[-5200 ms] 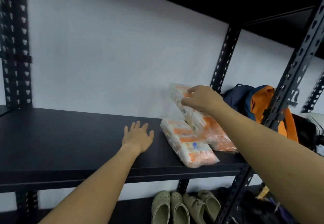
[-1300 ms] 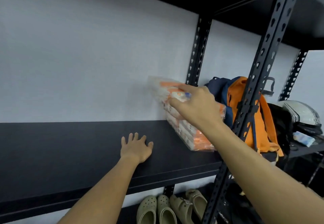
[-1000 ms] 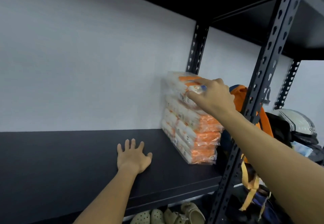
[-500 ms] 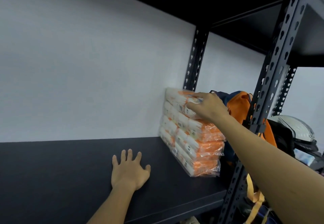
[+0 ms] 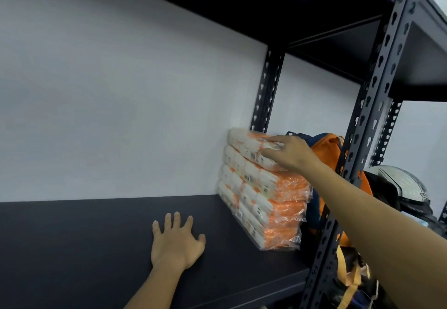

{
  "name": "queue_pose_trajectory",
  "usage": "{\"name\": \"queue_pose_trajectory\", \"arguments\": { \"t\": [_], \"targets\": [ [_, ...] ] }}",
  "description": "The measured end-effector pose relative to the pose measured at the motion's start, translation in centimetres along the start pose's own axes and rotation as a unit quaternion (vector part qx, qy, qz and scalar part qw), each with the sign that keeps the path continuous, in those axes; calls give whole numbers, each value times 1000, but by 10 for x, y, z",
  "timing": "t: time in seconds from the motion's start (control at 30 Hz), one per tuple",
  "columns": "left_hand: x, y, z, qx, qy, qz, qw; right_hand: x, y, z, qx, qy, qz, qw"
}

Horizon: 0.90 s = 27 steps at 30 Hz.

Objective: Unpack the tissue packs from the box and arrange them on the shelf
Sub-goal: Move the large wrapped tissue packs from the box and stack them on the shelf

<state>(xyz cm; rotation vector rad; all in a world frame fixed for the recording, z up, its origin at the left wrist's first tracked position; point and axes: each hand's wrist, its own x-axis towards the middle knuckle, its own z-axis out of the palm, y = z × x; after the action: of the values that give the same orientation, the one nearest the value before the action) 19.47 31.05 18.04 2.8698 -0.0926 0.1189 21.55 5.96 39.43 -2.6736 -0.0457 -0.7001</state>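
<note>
**Shelf stock, right end: stack of tissue packs being settled**

Wall point(image 5: 121, 91): white, plain, filling upper left and centre of frame.

Shelf point(image 5: 72, 248): dark board across lower left; another dark board overhead along top of frame.

Posts point(image 5: 370, 105): dark perforated uprights, right of centre and far right.

Packs point(image 5: 263, 202): clear wrap, orange and white, stacked four or so high at right centre, back end at or close to wall, standing on shelf beside rear upright. Top pack slightly tilted.

Bag point(image 5: 324, 146): orange and blue, just behind stack, right of centre, partly hidden.

Helmet point(image 5: 399, 187): pale, far right, beyond front post.

Right hand point(image 5: 287, 154): fingers curled over front edge of top pack, gripping it.

Left hand point(image 5: 176, 243): spread flat, palm down on shelf, lower centre, apart from stack.

Step, as judged: seating top pack square on stack. Next move likely calls for release without tipping the pile, then return to box, not in frame.
</note>
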Motion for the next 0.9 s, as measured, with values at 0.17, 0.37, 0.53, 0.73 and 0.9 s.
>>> {"name": "queue_pose_trajectory", "arguments": {
  "t": [0.17,0.37,0.53,0.73,0.9],
  "targets": [
    [2,0,0,4,-3,-1,1000,5,-4,11,21,8,19,1000],
    [0,0,-1,0,-5,2,1000,11,2,17,-5,-16,38,999],
    [0,0,-4,-32,1,3,999,12,5,17,-49,-56,42,996],
    [-11,-5,-15,-268,100,17,958,-1,-18,-5,-207,-105,57,971],
    [-34,-20,-26,-400,179,-34,898,-37,-41,-3,-213,48,-29,975]
  ]
}}
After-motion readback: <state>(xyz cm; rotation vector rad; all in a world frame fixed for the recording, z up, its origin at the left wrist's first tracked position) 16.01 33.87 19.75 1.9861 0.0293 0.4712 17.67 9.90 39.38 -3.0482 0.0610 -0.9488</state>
